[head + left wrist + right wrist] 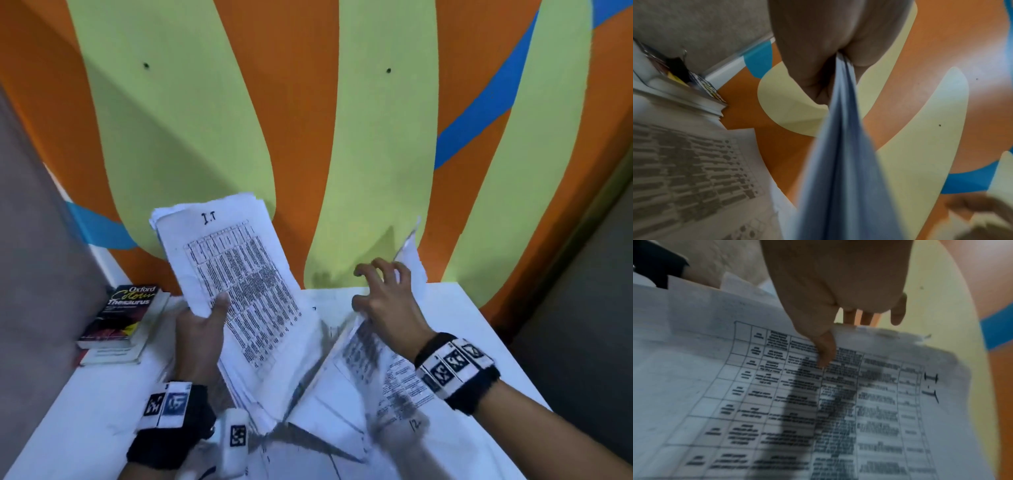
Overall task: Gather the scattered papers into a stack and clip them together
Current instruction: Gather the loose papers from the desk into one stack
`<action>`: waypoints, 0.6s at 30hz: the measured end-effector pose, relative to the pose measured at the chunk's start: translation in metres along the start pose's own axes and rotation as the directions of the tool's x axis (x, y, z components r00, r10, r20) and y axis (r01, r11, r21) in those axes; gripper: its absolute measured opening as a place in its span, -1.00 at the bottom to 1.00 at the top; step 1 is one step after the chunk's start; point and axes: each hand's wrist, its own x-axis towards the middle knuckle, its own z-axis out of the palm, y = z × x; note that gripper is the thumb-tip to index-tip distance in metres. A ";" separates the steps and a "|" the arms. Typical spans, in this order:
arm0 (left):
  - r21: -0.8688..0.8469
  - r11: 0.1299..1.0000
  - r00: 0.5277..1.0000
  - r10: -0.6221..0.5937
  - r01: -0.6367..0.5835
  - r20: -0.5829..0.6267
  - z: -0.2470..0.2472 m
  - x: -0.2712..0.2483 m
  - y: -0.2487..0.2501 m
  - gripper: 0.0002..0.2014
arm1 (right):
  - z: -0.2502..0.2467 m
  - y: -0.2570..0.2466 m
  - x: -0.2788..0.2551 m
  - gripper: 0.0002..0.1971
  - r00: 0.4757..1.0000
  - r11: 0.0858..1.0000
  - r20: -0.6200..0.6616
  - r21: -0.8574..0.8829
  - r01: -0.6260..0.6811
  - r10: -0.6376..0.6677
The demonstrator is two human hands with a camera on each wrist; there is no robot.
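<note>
Gathering stage: left hand (198, 337) pinching a raised bundle of papers (236, 284) by thumb; right hand (385, 294), fingers curled, lifting a loose sheet (376, 363) off the surface (85, 425). Probable faults: sheets fanning from the one-edge grip; the limp sheet creasing.

A white surface (85, 428) stands against a wall (376, 137) painted in orange, pale green and blue curved bands, with two small dark dots on the green. At the surface's left edge lies a black book (120, 315) titled Oxford Colour Thesaurus, on top of another book (113, 356). A grey panel (41, 222) rises to the left.
</note>
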 end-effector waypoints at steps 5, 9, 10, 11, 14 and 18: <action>-0.013 0.998 0.979 -0.065 0.069 0.191 0.023 -0.005 0.001 -0.76 | -0.022 -0.047 0.052 -0.80 0.909 0.913 -0.164 0.084 0.399 -0.383; -0.052 0.985 0.951 -0.142 0.162 0.274 0.031 -0.010 0.001 -0.86 | -0.004 -0.083 0.065 -0.84 0.836 0.830 -0.221 0.147 0.538 -0.502; -0.061 0.977 0.946 -0.183 0.206 0.269 0.030 -0.010 0.000 -0.82 | 0.001 -0.088 0.067 -0.86 0.828 0.812 -0.217 0.181 0.555 -0.517; -0.092 0.960 0.933 -0.232 0.266 0.275 0.029 -0.011 -0.007 -0.77 | 0.005 -0.092 0.068 -0.87 0.824 0.789 -0.212 0.240 0.565 -0.525; -0.346 0.826 0.866 -0.297 0.444 0.402 0.026 -0.013 -0.018 -0.62 | 0.011 -0.095 0.066 -0.79 0.783 0.695 -0.223 0.366 0.619 -0.580; -0.585 0.565 0.799 -0.265 0.582 0.539 0.026 -0.016 -0.022 -0.81 | 0.003 -0.101 0.061 -0.80 0.752 0.623 -0.188 0.455 0.637 -0.631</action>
